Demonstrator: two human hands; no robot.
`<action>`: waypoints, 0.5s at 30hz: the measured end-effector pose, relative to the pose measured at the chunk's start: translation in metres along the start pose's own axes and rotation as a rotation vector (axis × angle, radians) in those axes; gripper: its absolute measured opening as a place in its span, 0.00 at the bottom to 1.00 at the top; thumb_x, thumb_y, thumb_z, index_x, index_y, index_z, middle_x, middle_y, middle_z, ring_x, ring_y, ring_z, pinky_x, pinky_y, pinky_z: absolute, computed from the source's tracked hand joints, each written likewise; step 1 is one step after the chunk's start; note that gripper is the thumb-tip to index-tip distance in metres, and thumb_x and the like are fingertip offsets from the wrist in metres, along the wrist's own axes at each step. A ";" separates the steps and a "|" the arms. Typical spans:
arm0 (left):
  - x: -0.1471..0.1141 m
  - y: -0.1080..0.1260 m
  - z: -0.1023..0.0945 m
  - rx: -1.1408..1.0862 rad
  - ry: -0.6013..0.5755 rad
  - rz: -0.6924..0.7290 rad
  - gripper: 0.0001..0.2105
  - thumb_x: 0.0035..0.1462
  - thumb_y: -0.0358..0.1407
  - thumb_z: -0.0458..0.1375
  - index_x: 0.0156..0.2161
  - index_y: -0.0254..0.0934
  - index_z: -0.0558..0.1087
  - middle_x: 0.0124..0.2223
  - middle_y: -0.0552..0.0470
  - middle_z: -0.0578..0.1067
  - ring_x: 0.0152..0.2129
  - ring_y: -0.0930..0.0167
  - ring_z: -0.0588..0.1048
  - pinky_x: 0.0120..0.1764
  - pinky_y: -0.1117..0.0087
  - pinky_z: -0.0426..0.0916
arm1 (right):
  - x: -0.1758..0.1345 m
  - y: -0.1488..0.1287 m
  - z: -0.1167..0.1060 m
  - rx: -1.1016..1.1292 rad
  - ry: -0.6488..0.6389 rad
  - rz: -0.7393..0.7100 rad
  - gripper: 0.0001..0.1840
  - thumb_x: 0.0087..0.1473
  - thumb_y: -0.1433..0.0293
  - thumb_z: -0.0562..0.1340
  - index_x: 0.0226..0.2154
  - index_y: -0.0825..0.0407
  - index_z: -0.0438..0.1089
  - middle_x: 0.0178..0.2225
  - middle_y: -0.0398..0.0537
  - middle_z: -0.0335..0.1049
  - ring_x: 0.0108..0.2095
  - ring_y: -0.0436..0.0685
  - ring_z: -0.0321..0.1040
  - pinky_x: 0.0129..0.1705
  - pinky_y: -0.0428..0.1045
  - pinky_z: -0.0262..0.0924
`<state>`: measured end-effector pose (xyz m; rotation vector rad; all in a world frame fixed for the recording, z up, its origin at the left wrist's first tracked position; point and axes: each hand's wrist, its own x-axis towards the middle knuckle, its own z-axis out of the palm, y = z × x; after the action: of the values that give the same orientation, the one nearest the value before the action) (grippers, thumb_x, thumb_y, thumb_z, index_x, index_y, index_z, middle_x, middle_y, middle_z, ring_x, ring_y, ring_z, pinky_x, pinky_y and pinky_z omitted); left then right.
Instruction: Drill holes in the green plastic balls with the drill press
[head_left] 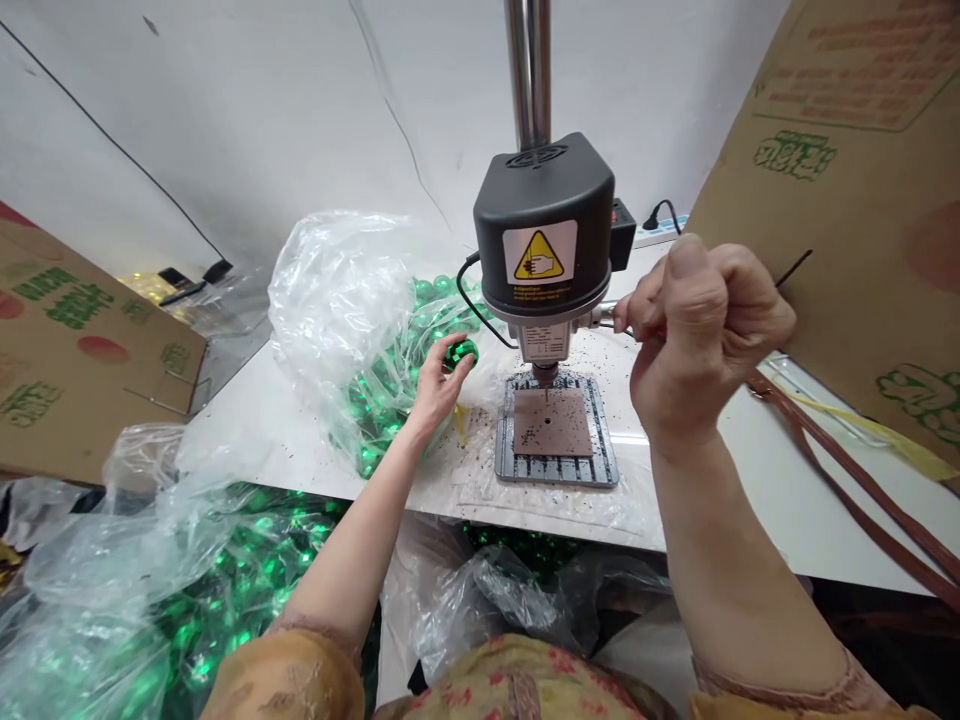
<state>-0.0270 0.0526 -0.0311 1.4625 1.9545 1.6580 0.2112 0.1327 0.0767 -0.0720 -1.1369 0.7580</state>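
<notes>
A shiny green faceted ball [460,353] is held between the thumb and fingers of my left hand [439,383], just left of the drill press [546,230]. My right hand [694,340] is closed in a fist at the right side of the press, around its feed handle, most of which the fingers hide. Below the chuck and thin bit lies a brown square board [553,425] with a dark hole in it, on the grey slotted base [506,440]. Dark shavings are scattered over board and base.
A clear plastic bag [322,290] with green balls lies on the white table [247,400]. Another bag of green balls [217,610] sits below at the left. Cardboard boxes [847,230] flank the table, and a brown strap [855,480] rests at the right.
</notes>
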 end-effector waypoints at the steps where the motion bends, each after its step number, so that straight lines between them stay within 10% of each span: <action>1: -0.004 0.008 0.000 0.044 0.009 0.064 0.18 0.62 0.48 0.62 0.52 0.42 0.75 0.44 0.49 0.75 0.40 0.70 0.75 0.42 0.70 0.71 | 0.000 -0.001 0.000 0.001 0.003 0.004 0.23 0.61 0.64 0.63 0.19 0.50 0.55 0.15 0.35 0.49 0.17 0.44 0.50 0.21 0.49 0.45; 6: -0.028 0.046 0.006 0.035 0.159 0.181 0.17 0.64 0.52 0.60 0.50 0.45 0.77 0.52 0.46 0.73 0.53 0.63 0.72 0.54 0.62 0.70 | -0.002 -0.002 -0.001 -0.002 0.017 0.026 0.23 0.61 0.64 0.64 0.18 0.50 0.56 0.15 0.36 0.51 0.17 0.44 0.51 0.22 0.49 0.47; 11: -0.048 0.050 0.031 -0.553 -0.078 -0.353 0.27 0.58 0.52 0.65 0.58 0.45 0.67 0.43 0.50 0.77 0.31 0.69 0.79 0.35 0.67 0.74 | -0.002 -0.003 -0.001 -0.013 0.002 0.014 0.24 0.62 0.63 0.63 0.19 0.51 0.54 0.15 0.35 0.51 0.17 0.43 0.51 0.21 0.47 0.48; 15: -0.057 0.033 0.046 -0.559 -0.185 -0.511 0.30 0.49 0.46 0.72 0.55 0.39 0.69 0.40 0.51 0.78 0.23 0.74 0.75 0.27 0.73 0.69 | -0.002 -0.004 0.000 -0.002 0.002 0.028 0.25 0.61 0.62 0.63 0.19 0.50 0.53 0.15 0.35 0.52 0.17 0.43 0.50 0.21 0.48 0.47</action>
<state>0.0501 0.0357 -0.0445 0.7926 1.4321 1.5754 0.2126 0.1282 0.0768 -0.0905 -1.1370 0.7813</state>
